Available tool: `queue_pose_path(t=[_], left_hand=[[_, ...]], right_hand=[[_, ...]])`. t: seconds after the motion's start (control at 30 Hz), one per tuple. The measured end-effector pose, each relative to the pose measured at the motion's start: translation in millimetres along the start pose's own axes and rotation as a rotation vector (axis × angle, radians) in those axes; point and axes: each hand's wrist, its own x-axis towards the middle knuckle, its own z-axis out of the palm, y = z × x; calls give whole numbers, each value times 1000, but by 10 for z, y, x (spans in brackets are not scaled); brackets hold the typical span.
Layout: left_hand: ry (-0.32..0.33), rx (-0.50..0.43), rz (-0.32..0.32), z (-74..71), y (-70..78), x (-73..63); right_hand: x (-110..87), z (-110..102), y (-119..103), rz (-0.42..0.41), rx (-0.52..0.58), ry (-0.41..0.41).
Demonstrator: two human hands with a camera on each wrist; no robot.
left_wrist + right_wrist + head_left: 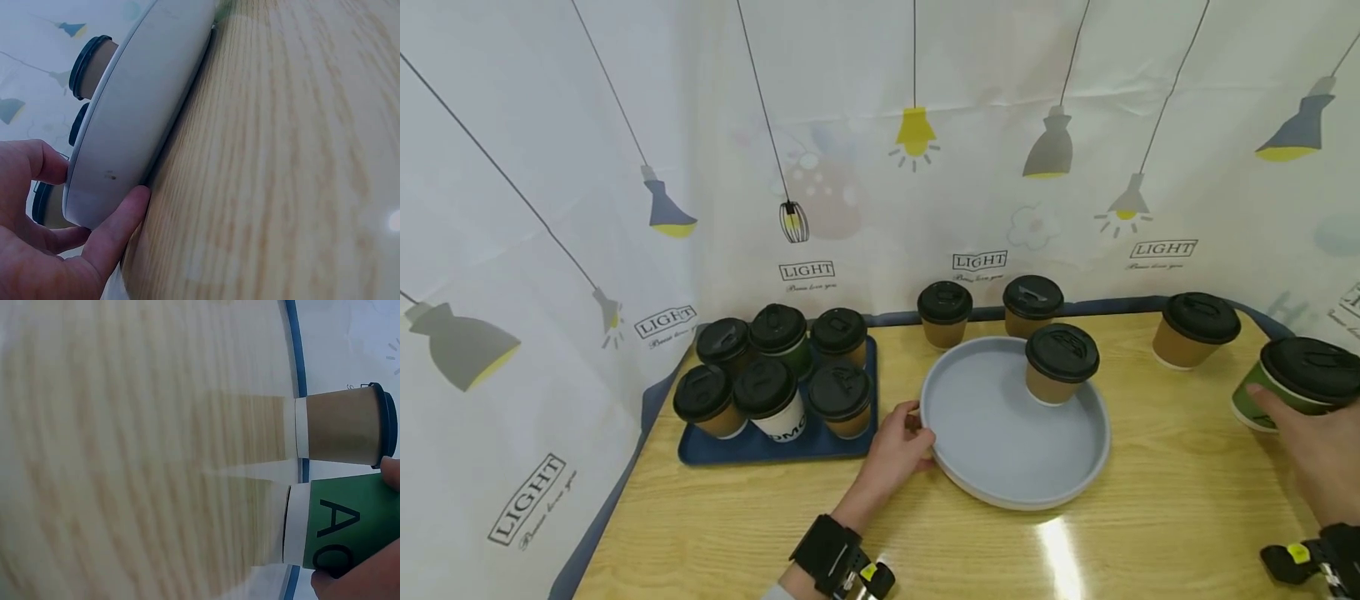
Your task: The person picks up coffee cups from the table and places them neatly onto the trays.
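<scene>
Your head view's bright, mostly even; glare streaks the table [1060,554] near bottom, and its far edge bows. Your wrist views are dimmer: left has a hot spot at right edge; right's hazy, grain soft, green cup [359,500] mirrored.

Lamp-print backdrop [865,75], pale wooden table [1180,500]

Six cups [765,387] on tray [722,452]; right of it, plate [1000,450] bearing single cup [1062,360]

Green cup [375,500], black lid [1311,367], grey round tray [1000,450], navy tray [722,453], lamp-patterned white backdrop [865,67]
</scene>
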Motion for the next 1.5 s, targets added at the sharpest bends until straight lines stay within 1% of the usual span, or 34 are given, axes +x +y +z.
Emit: queue_pose_path(t=[0.07,0.13,0.23,0.33,0.47,0.57,0.67,0.73,0.8,0.83,0.97,1.03,1.13,1.2,1.3,1.5], left_hand=[[1,1,-1,6,4,-2],[2,6,-2,11,11,-1],[3,9,-3,16,18,3],[5,15,-3,19,20,6],[7,17,-1,20,16,2],[6,13,0,21,14,-4],[7,13,1,23,9,-9],[8,12,5,22,4,-12],[9,12,7,20,-3,-12],[9,11,7,18,-5,-12],[10,11,4,12,-16,-12],[12,13,2,8,-19,-14],[11,14,6,2,-17,-20],[10,15,9,-1,-14,-20],[9,16,13,1,-10,-20],[6,16,16,4,-9,-21]], right_hand=[[-1,-7,5,-11,9,5],[-8,-24,3,-25,-5,7],[-28,-60,-1,-68,-19,1],[-56,-83,-11,-134,2,-2],[-108,-108,-62,-218,15,19],[-153,-147,-130,-299,28,31],[-228,-182,-214,-356,38,24],[-299,-184,-279,-365,45,1],[-372,-188,-357,-338,34,-41],[-405,-190,-398,-341,41,-67],[-512,-187,-552,-392,108,-191],[-559,-178,-612,-449,158,-235],[-626,-170,-697,-488,198,-276],[-668,-174,-746,-499,216,-304],[-734,-182,-813,-486,244,-345],[-854,-176,-895,-462,236,-388]])
